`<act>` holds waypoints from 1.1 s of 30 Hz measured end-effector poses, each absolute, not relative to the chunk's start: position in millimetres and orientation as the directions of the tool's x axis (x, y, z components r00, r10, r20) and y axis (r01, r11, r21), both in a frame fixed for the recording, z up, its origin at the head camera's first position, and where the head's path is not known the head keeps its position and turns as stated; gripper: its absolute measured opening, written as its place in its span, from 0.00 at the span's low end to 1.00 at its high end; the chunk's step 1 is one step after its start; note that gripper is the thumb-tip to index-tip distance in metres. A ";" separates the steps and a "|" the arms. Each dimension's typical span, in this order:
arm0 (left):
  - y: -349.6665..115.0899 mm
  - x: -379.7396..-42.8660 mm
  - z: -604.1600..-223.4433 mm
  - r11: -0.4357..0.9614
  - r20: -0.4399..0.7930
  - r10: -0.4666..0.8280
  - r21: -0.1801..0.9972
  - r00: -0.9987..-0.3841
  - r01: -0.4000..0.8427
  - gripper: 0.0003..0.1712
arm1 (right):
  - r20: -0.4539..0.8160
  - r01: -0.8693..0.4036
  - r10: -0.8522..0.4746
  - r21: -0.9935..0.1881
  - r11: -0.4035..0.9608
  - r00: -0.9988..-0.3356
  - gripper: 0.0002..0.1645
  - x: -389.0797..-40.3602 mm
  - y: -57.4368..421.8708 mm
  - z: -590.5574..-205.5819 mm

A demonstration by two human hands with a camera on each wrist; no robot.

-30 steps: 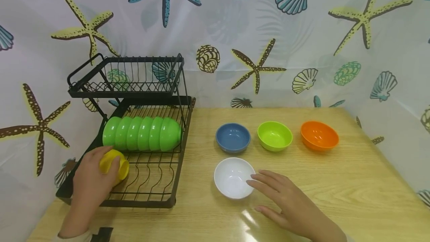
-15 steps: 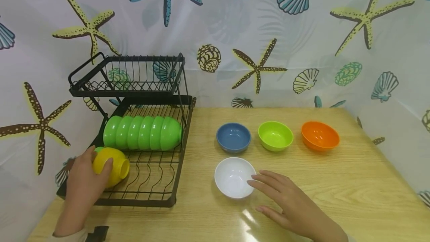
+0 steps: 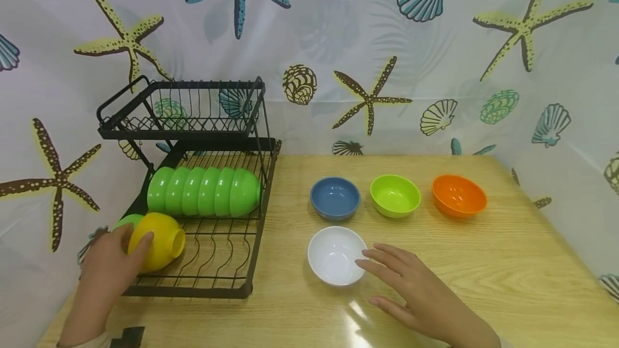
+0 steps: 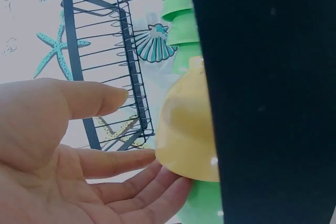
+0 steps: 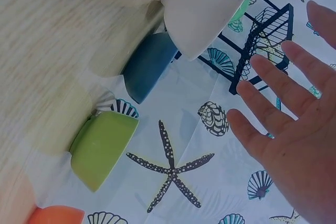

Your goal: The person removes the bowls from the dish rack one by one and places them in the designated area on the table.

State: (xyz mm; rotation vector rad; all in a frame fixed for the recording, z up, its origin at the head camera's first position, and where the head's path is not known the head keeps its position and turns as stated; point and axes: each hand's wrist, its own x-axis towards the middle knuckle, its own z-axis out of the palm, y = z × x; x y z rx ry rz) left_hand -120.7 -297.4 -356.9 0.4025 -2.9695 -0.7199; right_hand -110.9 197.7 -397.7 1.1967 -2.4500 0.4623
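A yellow bowl [image 3: 162, 238] stands on its side in the front left of the black dish rack [image 3: 249, 270], its foot facing right. My left hand [image 3: 108, 262] is at its left; in the left wrist view the thumb is clear of the bowl and the fingertips [image 4: 149, 156] are at its rim. Partly hidden behind the yellow bowl is a green bowl [image 3: 129, 221]. My right hand [image 3: 418, 294] hovers with fingers spread beside a white bowl [image 3: 336, 256], the fingertips overlapping its right rim in the head view.
A row of several green bowls [image 3: 203, 192] sits on edge behind the yellow one, under the rack's upper tier [image 3: 179, 136]. Blue [image 3: 335, 197], lime [image 3: 395, 196] and orange bowls [image 3: 458, 196] line the table's back. A patterned curtain [image 3: 309, 42] surrounds the table.
My left hand has drawn back to the left and loosened from the yellow bowl, which has shifted slightly left. More of the green bowl behind it shows. My right hand has stayed put.
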 end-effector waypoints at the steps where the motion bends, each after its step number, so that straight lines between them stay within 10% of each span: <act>1: -297.8 -120.9 -357.2 0.859 -0.016 -0.263 0.452 -0.965 -0.242 0.44 | 0.462 -0.800 -0.680 -0.124 0.587 -0.570 0.33 -111.0 197.7 -397.7; 33: -327.2 -123.2 -374.5 0.745 -0.114 -0.212 0.624 -0.971 -0.236 0.35 | 0.427 -0.794 -0.698 -0.081 0.603 -0.574 0.33 -113.4 199.4 -399.4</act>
